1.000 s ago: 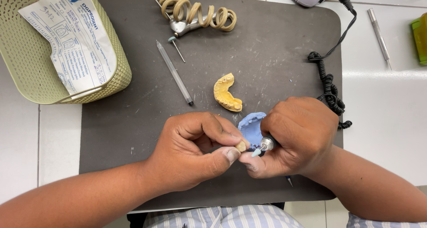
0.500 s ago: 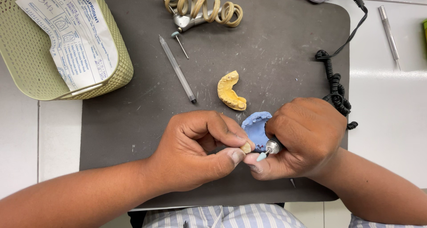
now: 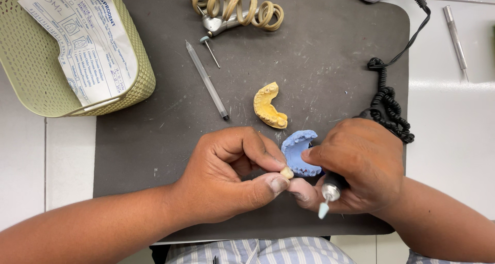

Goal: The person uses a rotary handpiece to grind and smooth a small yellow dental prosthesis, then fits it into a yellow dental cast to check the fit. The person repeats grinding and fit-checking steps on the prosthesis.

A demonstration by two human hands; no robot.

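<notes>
Small tooth crown [image 3: 286, 172] pinched in left hand [image 3: 232, 176], right hand [image 3: 356, 168] gripping handpiece [image 3: 329, 194]

One camera sat on the person's head. It looked straight down at the counter [image 3: 443, 120] from close up, near its front edge.

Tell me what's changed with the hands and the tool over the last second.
The right hand has turned the handpiece tip away from the small tooth piece, now pointing toward the person. The left hand still pinches that piece. Blue cast and yellow cast lie unchanged.
</notes>
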